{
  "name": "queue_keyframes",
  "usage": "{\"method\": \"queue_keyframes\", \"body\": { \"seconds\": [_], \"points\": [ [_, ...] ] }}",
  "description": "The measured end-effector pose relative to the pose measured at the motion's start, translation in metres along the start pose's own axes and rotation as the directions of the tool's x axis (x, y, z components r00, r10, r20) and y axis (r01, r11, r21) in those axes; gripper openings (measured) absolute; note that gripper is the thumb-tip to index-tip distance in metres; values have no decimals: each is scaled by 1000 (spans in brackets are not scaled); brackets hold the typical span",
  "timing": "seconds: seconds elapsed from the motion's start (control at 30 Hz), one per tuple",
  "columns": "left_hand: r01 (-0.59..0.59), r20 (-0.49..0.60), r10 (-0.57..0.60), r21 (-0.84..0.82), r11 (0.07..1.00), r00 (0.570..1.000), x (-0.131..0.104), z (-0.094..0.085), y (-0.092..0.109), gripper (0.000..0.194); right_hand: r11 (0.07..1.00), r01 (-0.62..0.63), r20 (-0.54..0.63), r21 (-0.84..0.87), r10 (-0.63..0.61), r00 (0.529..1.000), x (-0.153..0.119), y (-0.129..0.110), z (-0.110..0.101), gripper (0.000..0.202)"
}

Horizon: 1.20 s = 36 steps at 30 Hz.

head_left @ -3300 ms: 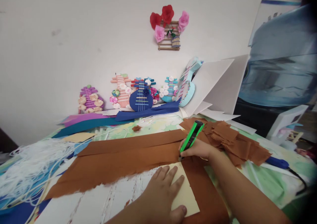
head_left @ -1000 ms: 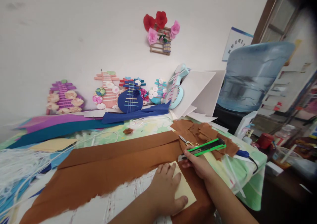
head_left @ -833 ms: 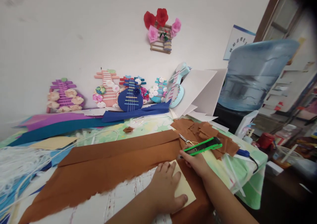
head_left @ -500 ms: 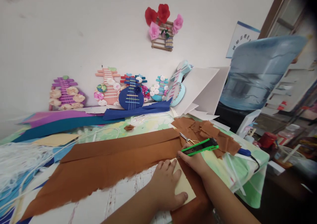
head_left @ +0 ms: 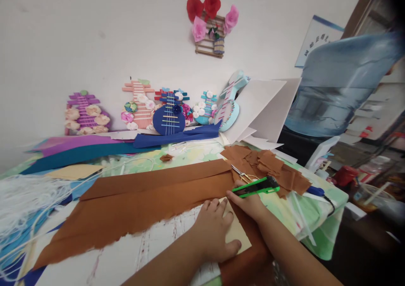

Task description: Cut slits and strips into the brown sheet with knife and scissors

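My right hand (head_left: 248, 203) grips a green and black utility knife (head_left: 257, 187), its front end low over the brown sheet beside a cream card. Fingers spread, my left hand (head_left: 215, 229) presses flat on the cream card (head_left: 238, 231). Under the card lies the brown sheet (head_left: 136, 210), which looks like felt or thick paper, with a ragged lower edge. Beneath that is a white board (head_left: 126, 256) scored with lines. Scissors (head_left: 241, 173) with gold-coloured handles rest just beyond the knife.
Brown scraps (head_left: 268, 163) are heaped at the back right. Tangled white cord (head_left: 31, 201) covers the left side. Decorated lute-shaped crafts (head_left: 168, 119) lean on the wall behind blue and purple sheets. A large water bottle (head_left: 332, 92) stands at the right, beyond the table edge.
The camera view has shifted slightly, so the background sits a little higher. Both hands keep nearly the same places on the card and knife; the right hand has barely moved.
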<state>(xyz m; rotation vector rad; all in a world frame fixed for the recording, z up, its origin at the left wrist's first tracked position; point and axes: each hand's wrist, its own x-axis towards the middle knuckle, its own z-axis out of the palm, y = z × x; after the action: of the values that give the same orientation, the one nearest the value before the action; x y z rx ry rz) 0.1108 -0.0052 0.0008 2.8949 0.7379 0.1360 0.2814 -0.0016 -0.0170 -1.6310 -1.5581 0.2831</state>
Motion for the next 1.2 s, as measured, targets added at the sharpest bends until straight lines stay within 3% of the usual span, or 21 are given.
{"method": "queue_keyframes", "body": {
  "seconds": [0.6, 0.93, 1.2],
  "points": [
    [16, 8, -16, 0, 1000, 1000, -2, -6, 4, 59, 996, 40, -83, 83, -33, 996, 0, -1, 1, 10],
    [10, -15, -11, -13, 1000, 1000, 0, 0, 1, 63, 1000, 3, -55, 18, -2, 998, -1, -3, 2, 16],
    [20, 40, -19, -11, 1000, 999, -1, -3, 1, 63, 999, -22, -65, 28, 24, 998, 3, -3, 7, 17]
  ]
}}
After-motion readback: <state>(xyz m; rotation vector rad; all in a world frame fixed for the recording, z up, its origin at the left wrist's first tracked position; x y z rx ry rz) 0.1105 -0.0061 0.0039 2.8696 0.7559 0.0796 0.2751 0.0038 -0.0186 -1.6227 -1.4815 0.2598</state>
